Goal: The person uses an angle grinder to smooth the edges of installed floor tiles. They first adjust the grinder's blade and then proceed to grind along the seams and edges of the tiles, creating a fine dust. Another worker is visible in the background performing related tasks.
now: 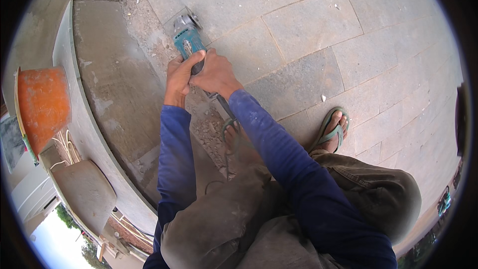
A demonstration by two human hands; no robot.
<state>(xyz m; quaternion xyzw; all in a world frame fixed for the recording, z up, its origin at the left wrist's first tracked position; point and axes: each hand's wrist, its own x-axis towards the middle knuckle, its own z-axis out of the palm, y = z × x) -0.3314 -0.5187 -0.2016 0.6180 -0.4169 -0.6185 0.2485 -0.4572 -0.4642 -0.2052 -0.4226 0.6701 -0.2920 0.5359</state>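
Note:
Both my hands grip a teal angle grinder [186, 39], its metal head and disc pointing away from me. My left hand [178, 75] wraps the body from the left, thumb laid along the top. Around the rear handle closes my right hand [217, 72], beside the left one. A dark power cord [225, 106] trails from the back of the tool toward my feet. The disc sits at or just above the grey paving slabs [303, 25], by the broken edge; I cannot tell whether it touches. Its underside is hidden.
Rubble and dust [144, 30] fill a strip between the paving and a smooth cement ledge [114, 79] on the left. Beyond a low wall stand an orange tub [46, 102] and a dusty, tan container [84, 194]. My sandalled right foot [334, 130] rests on the slabs.

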